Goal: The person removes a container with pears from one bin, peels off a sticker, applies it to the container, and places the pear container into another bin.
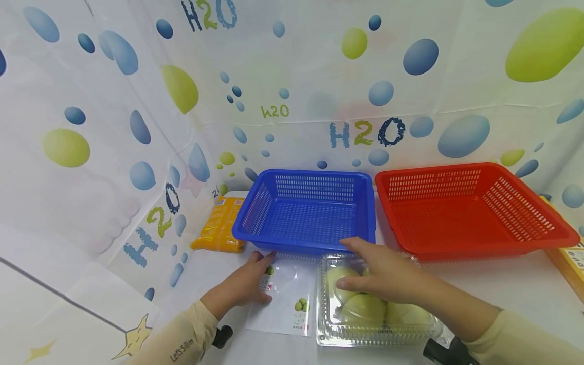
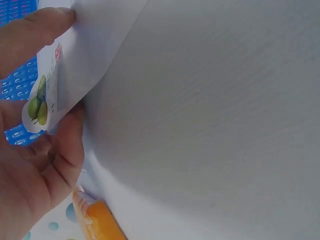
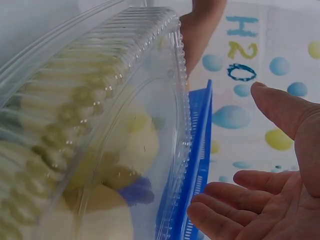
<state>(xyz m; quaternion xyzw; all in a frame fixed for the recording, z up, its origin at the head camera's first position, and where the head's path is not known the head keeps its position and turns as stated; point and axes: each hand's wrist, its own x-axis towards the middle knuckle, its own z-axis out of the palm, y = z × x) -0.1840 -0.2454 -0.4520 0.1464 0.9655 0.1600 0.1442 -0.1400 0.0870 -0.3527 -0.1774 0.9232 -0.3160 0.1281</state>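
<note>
My left hand (image 1: 244, 284) is at the left edge of a white printed sheet (image 1: 285, 309) with pictures of green fruit. In the left wrist view the sheet (image 2: 92, 45) bends up between the thumb and the fingers (image 2: 67, 155), which hold its edge. A clear plastic clamshell box (image 1: 335, 337) stands beside the sheet, its lid down over several pale green round fruits (image 1: 362, 312). Over the box's lid is my right hand (image 1: 383, 271), fingers spread and holding nothing. The right wrist view shows that hand (image 3: 270, 200) apart from the box (image 3: 150, 115).
Behind the sheet and box stands a blue basket (image 1: 303, 246). To its right is a red basket (image 1: 479, 248), with an orange-yellow box (image 1: 568, 263) partly behind it. An orange packet (image 1: 223, 225) lies left of the blue basket. A patterned cloth hangs behind everything.
</note>
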